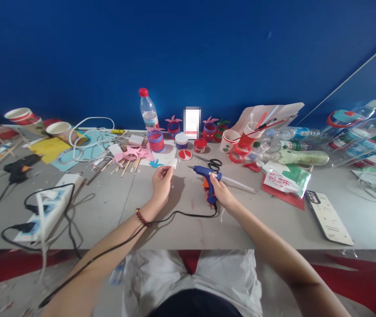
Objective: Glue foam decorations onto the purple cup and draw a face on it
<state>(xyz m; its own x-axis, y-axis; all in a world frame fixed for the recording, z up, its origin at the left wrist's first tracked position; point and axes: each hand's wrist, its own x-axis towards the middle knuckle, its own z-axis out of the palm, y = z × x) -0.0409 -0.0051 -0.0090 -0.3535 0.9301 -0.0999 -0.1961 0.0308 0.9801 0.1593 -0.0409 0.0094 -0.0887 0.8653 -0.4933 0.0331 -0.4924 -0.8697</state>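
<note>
My right hand (217,191) is wrapped round the handle of a blue glue gun (206,171), its nozzle pointing left and a white glue stick (239,182) sticking out behind. My left hand (163,180) is closed in a pinch left of the nozzle; whatever its fingertips hold is too small to make out. Just beyond it, a blue paper cutout (156,164) lies at the edge of white paper (168,157). Black scissors (213,164) rest behind the glue gun, beside a red-and-white lid (185,154). The gun's black cord runs across my left forearm.
Painted cups, paint jars (200,145) and a bottle (148,110) stand at the back. Pink cutouts (135,153) and sticks lie left of centre, a power strip (51,207) further left. Plastic bottles and a phone (329,218) are on the right.
</note>
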